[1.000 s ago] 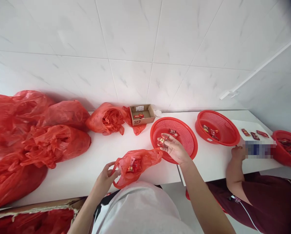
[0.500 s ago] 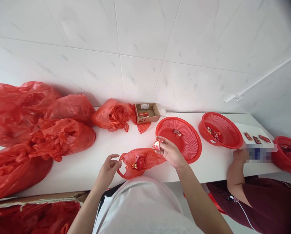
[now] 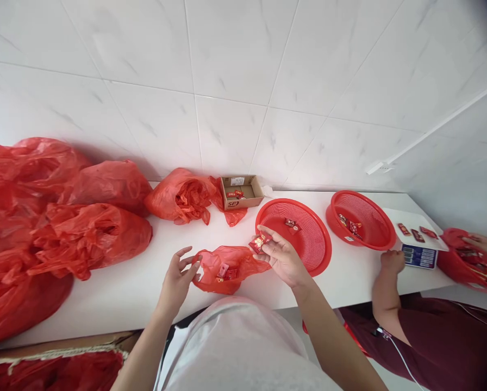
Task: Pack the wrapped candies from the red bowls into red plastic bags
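Observation:
My right hand (image 3: 285, 260) pinches a small red-and-gold wrapped candy (image 3: 260, 243) over the near left rim of a red mesh basket (image 3: 325, 247). Below and left of it, a red plastic bag (image 3: 245, 259) lies on the white table with its mouth spread; several red packets (image 3: 227, 271) show inside. My left hand (image 3: 177, 281) is at the bag's left edge, fingers curved and apart, the tips against or close to the plastic. A couple of wrapped candies (image 3: 291, 224) lie in the basket.
Full red bags (image 3: 117, 236) crowd the left. An open cardboard box (image 3: 255, 202) stands by the wall. Rightward are another red basket (image 3: 376, 217), a scale (image 3: 418, 256) bearing three packets, and a co-worker's hand (image 3: 392, 262); their other hand reaches into a third basket (image 3: 451, 255).
The candy in my right hand has turned and shifted slightly down and left. My left hand has moved a little left along the bag's edge. The co-worker's other hand has appeared at the far basket.

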Action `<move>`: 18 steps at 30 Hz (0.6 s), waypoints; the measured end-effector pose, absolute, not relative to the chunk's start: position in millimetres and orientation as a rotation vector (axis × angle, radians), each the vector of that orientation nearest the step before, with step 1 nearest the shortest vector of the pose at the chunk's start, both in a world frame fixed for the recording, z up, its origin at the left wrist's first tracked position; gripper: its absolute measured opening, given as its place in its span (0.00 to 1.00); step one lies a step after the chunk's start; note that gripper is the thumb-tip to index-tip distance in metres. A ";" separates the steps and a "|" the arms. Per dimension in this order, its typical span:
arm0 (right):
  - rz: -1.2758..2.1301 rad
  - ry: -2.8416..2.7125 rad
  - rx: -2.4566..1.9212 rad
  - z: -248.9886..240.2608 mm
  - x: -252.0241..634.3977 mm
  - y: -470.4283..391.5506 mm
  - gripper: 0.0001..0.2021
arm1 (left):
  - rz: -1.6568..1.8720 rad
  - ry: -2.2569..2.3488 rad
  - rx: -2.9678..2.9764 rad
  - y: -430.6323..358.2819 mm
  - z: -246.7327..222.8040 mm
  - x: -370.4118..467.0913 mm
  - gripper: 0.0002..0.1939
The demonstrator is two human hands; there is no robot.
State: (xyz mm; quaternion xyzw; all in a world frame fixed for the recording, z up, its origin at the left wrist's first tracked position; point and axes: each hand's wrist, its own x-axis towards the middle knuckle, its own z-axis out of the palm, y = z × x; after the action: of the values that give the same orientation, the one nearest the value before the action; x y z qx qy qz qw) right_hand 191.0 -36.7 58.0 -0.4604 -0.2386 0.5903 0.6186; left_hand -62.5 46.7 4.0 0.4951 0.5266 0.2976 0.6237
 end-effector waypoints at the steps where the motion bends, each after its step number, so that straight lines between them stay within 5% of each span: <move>1: 1.343 -0.562 -1.072 57.2 190.2 -36.8 0.23 | 0.673 1.207 1.131 43.7 5.3 -62.4 0.36; 5: 1.323 -0.610 -1.095 51.8 185.3 -37.5 0.23 | 0.617 1.155 1.130 27.1 9.6 -59.9 0.41; 18: 1.334 -0.561 -1.153 33.4 173.1 -41.9 0.16 | 0.734 1.258 1.078 7.2 20.0 -43.6 0.37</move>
State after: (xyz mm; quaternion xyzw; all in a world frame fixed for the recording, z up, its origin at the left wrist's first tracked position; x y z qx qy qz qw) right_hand 173.1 -41.9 33.4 -0.4975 -0.2423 0.5758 0.6019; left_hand -43.6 7.2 20.0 0.4683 0.5464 0.3186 0.6170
